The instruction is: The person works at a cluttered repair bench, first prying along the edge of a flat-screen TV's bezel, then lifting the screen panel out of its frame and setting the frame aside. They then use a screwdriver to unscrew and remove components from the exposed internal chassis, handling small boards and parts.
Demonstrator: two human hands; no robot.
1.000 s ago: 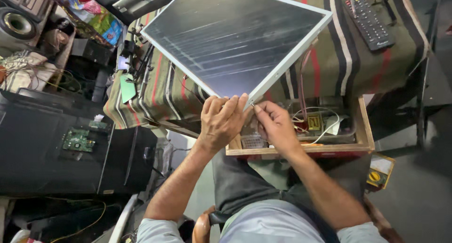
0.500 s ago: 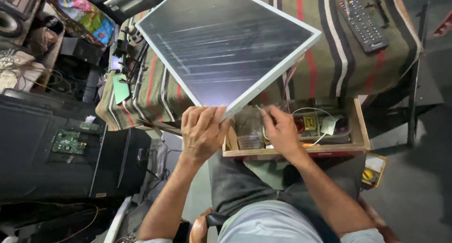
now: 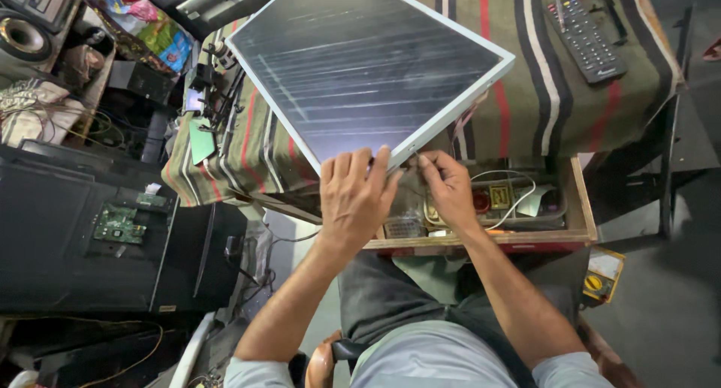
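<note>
The open wooden drawer (image 3: 578, 223) under the striped tablecloth (image 3: 541, 95) holds loose wires, a small red part and a clear tray of bits. Over it juts the near corner of the white-framed flat panel (image 3: 360, 65). The left hand (image 3: 353, 196) lies palm-down with fingers spread on that corner, and the right hand (image 3: 451, 189) pinches the panel's edge just beside it.

Even daylight, sharp at centre, pale glare streaking the panel (image 3: 368, 65), darker corners bent by wide-angle distortion.
</note>
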